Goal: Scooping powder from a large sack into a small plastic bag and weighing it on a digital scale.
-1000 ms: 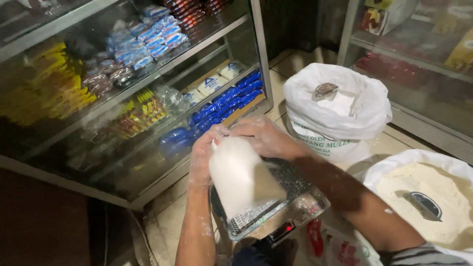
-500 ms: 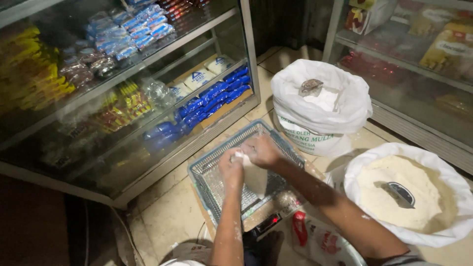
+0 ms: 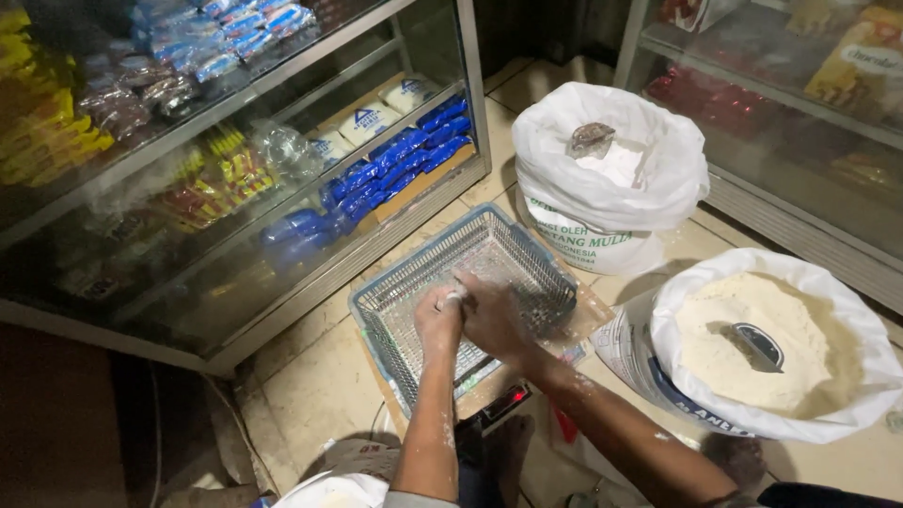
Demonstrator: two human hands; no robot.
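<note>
Mid-frame, left hand [image 3: 438,325] and right hand [image 3: 493,317] met over the grey mesh basket [image 3: 414,303], fingers pinched together on a small white bag top [image 3: 453,297], glass cabinet [image 3: 235,179] hard left, open flour sacks [image 3: 767,348] crowding right, bare floor lower left.

**Shop floor between two glass display cases**

Floor [image 3: 320,376]: pale beige tiles, dusty, grout lines visible. Light dim overall, brightest on the tiles at centre; lower left corner falls to near black.

Left: glass display cabinet [image 3: 235,188] with metal frame, slanted front, reflections on the pane. Shelves hold yellow packets [image 3: 38,132] upper left, blue packets [image 3: 395,160] on the lower shelf, white boxes [image 3: 367,118] behind them.

Right: second glass cabinet [image 3: 800,103], metal-edged, red and yellow packages dimly seen inside.

Dark gap [image 3: 546,33] between the two cabinets at the top.
</note>
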